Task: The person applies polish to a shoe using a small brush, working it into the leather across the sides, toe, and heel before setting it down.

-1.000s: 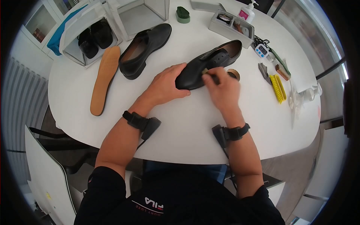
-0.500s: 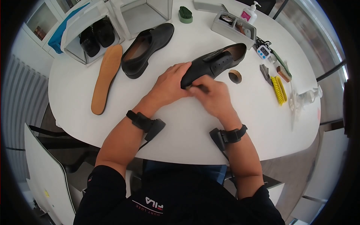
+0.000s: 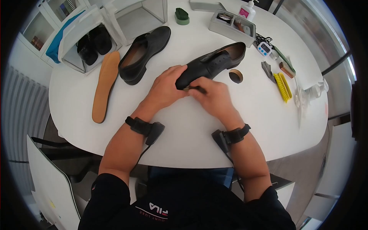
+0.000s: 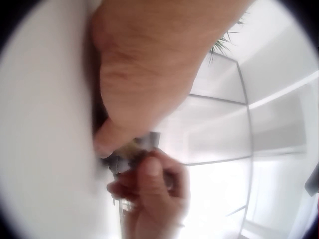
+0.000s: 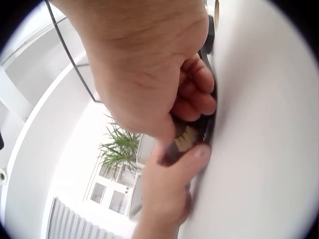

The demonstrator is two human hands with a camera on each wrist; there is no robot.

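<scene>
A black lace-up shoe (image 3: 209, 67) lies on the white table, toe toward the person. The left hand (image 3: 164, 86) grips its toe, thumb low against the near side. Pinched in the right hand (image 3: 213, 96) is a small dark brush, its pale bristles (image 5: 186, 139) against the shoe's toe beside the left thumb in the right wrist view. The left wrist view has the right hand (image 4: 160, 191) blurred around the brush. A round open tin (image 3: 235, 76) sits right of the shoe.
Left stand a second black shoe (image 3: 143, 54), a tan insole (image 3: 105, 87) and a box of shoes (image 3: 66, 57). Behind are a green brush (image 3: 181, 17) and a metal tray (image 3: 232, 30). A timer (image 3: 264, 49) and yellow brush (image 3: 283, 87) lie right.
The right hand has moved from the shoe's upper side down and left to the toe, beside the left thumb. The left hand keeps its grip on the shoe; the shoe has shifted slightly.
</scene>
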